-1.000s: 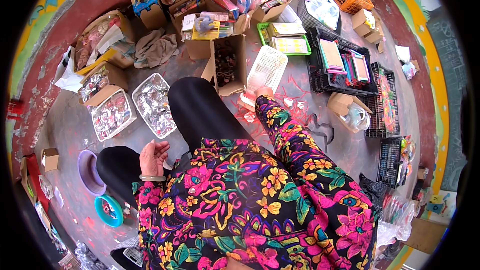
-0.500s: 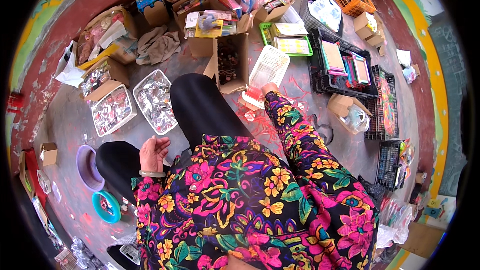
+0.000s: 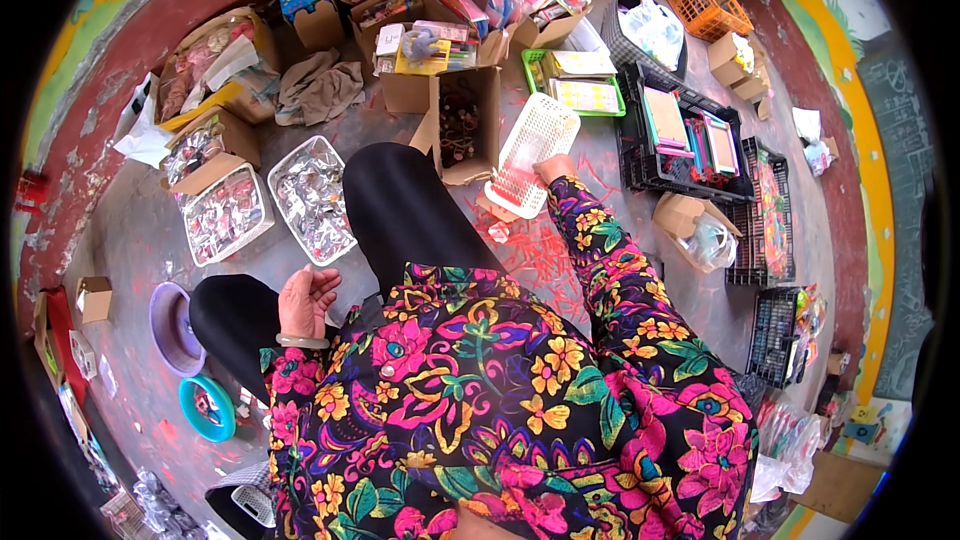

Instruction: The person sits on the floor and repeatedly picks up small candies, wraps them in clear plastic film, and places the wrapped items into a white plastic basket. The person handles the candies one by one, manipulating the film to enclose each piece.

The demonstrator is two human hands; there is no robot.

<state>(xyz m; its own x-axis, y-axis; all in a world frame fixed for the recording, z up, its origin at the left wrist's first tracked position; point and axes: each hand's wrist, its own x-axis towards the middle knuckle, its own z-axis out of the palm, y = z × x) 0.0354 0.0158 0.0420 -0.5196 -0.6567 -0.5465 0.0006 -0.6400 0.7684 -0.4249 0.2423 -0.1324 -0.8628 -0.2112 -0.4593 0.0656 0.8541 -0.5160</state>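
Note:
A long white plastic basket (image 3: 548, 120) with a perforated wall lies in front of me, with red pieces (image 3: 514, 186) in its near end. My right hand (image 3: 554, 169) is closed at the basket's right rim; its fingers are partly hidden. Thin red strips (image 3: 548, 255) lie scattered over the floor beside and below that hand. By my left knee, my left hand (image 3: 306, 302) is raised with its palm turned up, fingers loosely bent and apart, holding nothing. The closest container to it is a white tray (image 3: 322, 262) of small wrapped items.
An open cardboard box (image 3: 447, 168) stands left of the basket, by my raised knee. Black crates (image 3: 640, 175) line the right side. More boxes (image 3: 405, 90) crowd the far wall. A purple basin (image 3: 160, 325) and a turquoise basin (image 3: 187, 418) sit at the left.
My right hand has shifted right and slightly away from me along the basket's edge. The basket's near end has swung slightly right. My left hand stays almost still.

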